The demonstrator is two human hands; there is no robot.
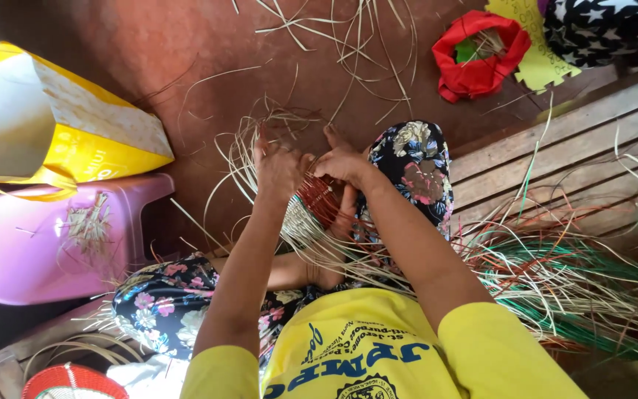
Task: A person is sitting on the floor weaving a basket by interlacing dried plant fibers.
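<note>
A half-woven basket (311,210) of pale and red-brown strips rests between my knees, with loose strands fanning out from it. My left hand (278,166) grips its upper left rim with the fingers closed over the strands. My right hand (342,161) presses on the upper right rim and pinches strands there. Both hands touch the basket and almost meet over its top. My legs in flowered cloth (411,166) lie on both sides of it.
A pink plastic stool (46,244) and a yellow bag (46,125) lie at left. A red pouch (478,55) sits at top right. Green, red and pale strips (570,281) are piled on wooden planks (555,148) at right. Loose strips (356,44) litter the brown floor.
</note>
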